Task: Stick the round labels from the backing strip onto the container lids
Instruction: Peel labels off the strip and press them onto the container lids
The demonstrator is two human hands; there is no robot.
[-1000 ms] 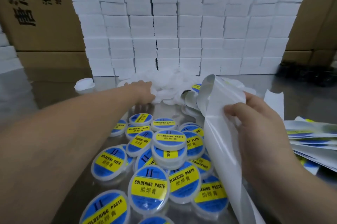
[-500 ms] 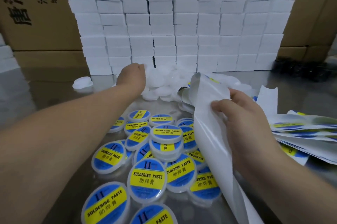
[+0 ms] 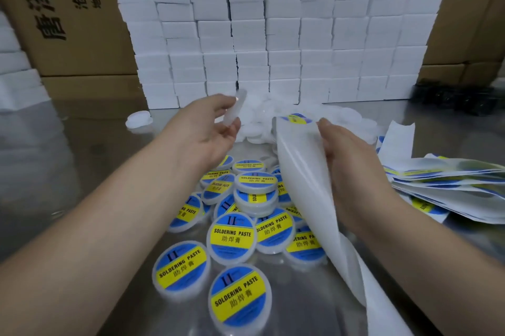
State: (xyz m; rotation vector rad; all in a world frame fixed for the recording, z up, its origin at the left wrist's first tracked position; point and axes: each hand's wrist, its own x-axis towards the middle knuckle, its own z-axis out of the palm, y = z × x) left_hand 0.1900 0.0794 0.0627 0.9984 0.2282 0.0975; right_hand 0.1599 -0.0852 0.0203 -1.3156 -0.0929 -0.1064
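Left hand: the left hand [image 3: 207,128] is held palm-up above the worktop [image 3: 82,171], and a blank lid [image 3: 236,106] is pinched between its thumb and fingertips.
Blank lid: it is seen edge-on and blurred, so its top face cannot be made out; it appears to be turned toward the right hand.
Right hand: the right hand [image 3: 352,163] is closed round the upper part of the backing strip [image 3: 303,179], with the fingers curled over the strip's far edge.
Backing strip: its long axis runs from the right hand's fingertips down toward the person, past the wrist and out of the lower edge of the view.
Round label: one round label [image 3: 297,118] sits at the strip's top bend, just beyond the right fingertips and partly hidden by the fold.
Key relation: the label lies to the right of the lid, with an open gap between them; the right hand is nearer the label, and the lid is judged to need bringing across to it.
Unlabelled lids: a white heap [image 3: 262,128] lies just beyond both hands.
Labelled containers: these [image 3: 232,237] are scattered below and between the forearms.
Spare strips: a pile of strips [image 3: 451,179] lies outside the right wrist.
Hard to tell: whether the label has been lifted from the backing cannot be seen.
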